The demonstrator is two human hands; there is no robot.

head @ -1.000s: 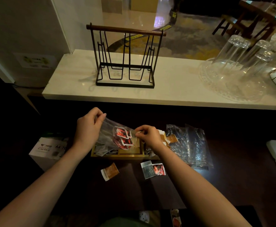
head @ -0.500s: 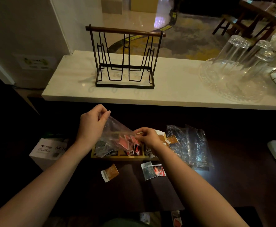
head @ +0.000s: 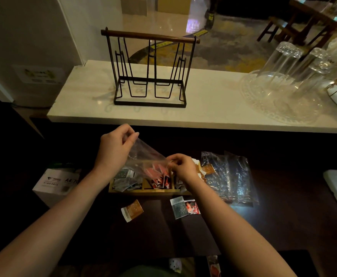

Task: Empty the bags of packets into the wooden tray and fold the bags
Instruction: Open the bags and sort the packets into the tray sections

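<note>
A clear plastic bag (head: pixel 143 156) hangs tilted over the wooden tray (head: pixel 149 191), its mouth down. My left hand (head: pixel 115 146) pinches the bag's upper corner, raised high. My right hand (head: pixel 180 166) grips the lower edge just above the tray. Red packets (head: pixel 158 176) spill from the bag into the tray's middle compartment. Grey packets (head: pixel 123 177) fill the left compartment. Flat clear bags (head: pixel 229 176) lie on the dark table to the right of the tray.
Loose packets lie in front of the tray: a brown packet (head: pixel 132 210), a grey packet (head: pixel 178 207) and a red packet (head: pixel 192 206). A white box (head: pixel 57 181) sits left. On the marble counter stand a black wire rack (head: pixel 149 70) and a glass tray with tumblers (head: pixel 283 92).
My left hand lifted the bag's corner higher, tipping it. The red packets slid down from inside the bag into the tray's middle compartment.
</note>
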